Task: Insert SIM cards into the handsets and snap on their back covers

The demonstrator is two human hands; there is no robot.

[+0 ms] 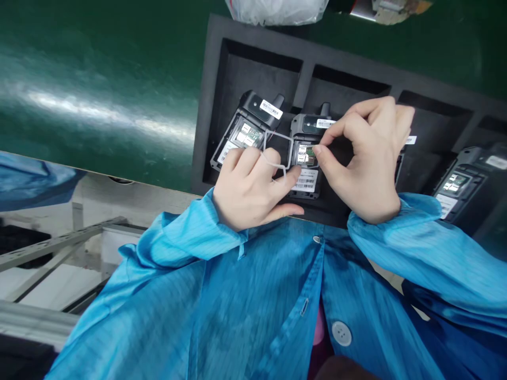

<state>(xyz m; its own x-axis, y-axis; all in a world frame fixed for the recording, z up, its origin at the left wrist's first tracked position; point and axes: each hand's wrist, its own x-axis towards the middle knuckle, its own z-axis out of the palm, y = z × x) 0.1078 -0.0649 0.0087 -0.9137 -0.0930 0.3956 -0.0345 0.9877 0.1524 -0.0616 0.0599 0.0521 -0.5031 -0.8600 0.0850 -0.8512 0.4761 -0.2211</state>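
Note:
Several black handheld devices with open backs lie in a black foam tray (253, 32). My right hand (366, 158) pinches at the card slots of the middle device (307, 182); whatever is between thumb and index finger is too small to make out. Over the lower part of the left device (253, 108) is my left hand (257, 187), its index finger reaching to the middle device's edge and its thumb stretched out. A thin pale loop (279, 134) hangs by the left fingers, between the two devices; how it is held is unclear. White labels show on the devices.
Another open device (455, 184) lies in the tray at the right, with one more partly hidden behind my right hand. A clear plastic bag (277, 10) sits on the green table (99, 95) beyond the tray. Metal framing (59, 243) stands below the table at the left.

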